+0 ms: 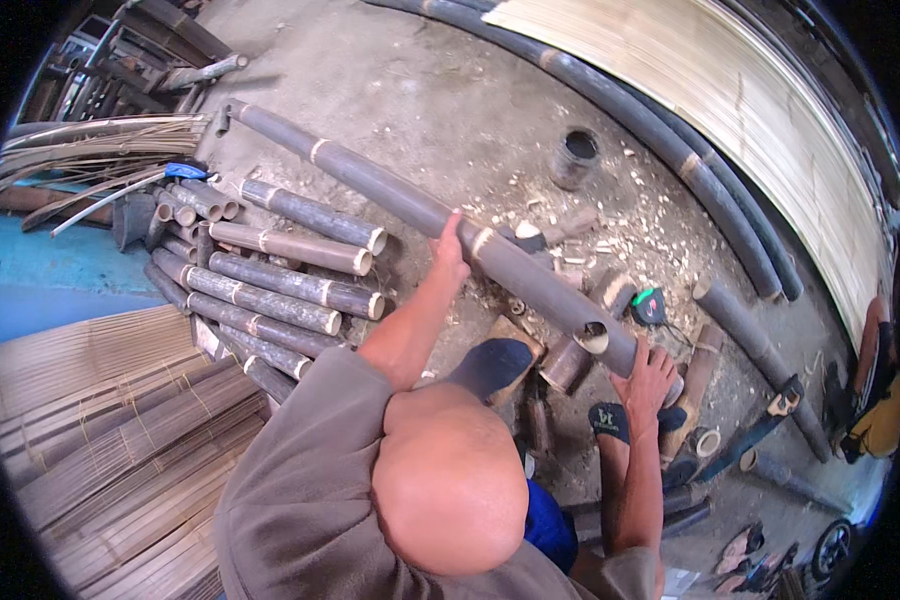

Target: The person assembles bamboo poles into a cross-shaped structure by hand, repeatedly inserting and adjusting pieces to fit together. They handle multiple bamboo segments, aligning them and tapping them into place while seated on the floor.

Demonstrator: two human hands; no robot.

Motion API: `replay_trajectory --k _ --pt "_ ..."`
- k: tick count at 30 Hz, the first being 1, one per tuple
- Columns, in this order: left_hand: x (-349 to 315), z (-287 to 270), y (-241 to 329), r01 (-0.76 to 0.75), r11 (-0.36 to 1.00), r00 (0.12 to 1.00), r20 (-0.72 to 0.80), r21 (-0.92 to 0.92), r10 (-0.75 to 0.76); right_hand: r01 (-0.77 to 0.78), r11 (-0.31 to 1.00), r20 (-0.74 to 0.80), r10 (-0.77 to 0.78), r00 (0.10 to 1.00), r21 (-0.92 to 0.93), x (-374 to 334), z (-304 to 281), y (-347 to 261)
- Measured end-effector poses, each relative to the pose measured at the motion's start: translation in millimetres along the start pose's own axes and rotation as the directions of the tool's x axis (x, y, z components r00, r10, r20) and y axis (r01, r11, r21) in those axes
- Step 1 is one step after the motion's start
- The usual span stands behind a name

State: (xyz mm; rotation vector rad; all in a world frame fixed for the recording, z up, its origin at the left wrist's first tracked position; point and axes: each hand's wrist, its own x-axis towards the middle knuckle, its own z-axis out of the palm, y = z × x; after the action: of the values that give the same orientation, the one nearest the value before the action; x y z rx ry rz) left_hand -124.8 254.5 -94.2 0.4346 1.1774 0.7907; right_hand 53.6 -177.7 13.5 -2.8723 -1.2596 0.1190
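- We see the long bamboo pole slanting from far left to near right.
- Our left hand sets its thumb against it (the fingers are hidden, so we cannot tell whether they close); our right hand clasps its near end.
- Uneven support could roll it onto our socked feet.
- A leftward swing could knock the cut bamboo lengths.

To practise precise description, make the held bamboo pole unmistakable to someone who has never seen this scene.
Start at the stack of short bamboo lengths left of centre. Above and right of it, a long, dark bamboo pole slants from upper left to lower right. Unlike its neighbours, it is held by the left hand and right hand.
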Motion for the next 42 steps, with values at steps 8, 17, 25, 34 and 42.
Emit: replay_trajectory --k 8,17,25,34,42 --pt "-5.1 -0.2 -19.2 0.174 0.984 0.980 0.104 -0.033 -0.170 0.023 0.997 0.110 -0.031 0.993 0.076 7.7 -20.4 39.8" --pt "14.0 -4.9 -33.1 0.260 0.964 0.957 0.120 0.050 -0.264 -0.067 0.996 -0.010 0.067 0.998 -0.061 -8.4 6.0 33.7" --pt "-11.0 1.7 -32.6 0.054 0.995 0.995 -0.086 0.079 -0.048 0.028 0.978 0.202 -0.071 0.977 0.206 -1.3 -13.7 53.1" --pt "-47.1 0.3 -0.7 0.148 0.964 0.986 0.112 -0.221 -0.125 0.089 0.992 -0.054 -0.094 0.994 -0.087 -15.9 -2.1 65.7" --pt "-26.2 -5.7 4.2 0.094 0.979 0.984 0.164 -0.182 -0.064 0.068 0.998 -0.021 -0.068 0.997 -0.007 -38.0 -11.1 30.6"
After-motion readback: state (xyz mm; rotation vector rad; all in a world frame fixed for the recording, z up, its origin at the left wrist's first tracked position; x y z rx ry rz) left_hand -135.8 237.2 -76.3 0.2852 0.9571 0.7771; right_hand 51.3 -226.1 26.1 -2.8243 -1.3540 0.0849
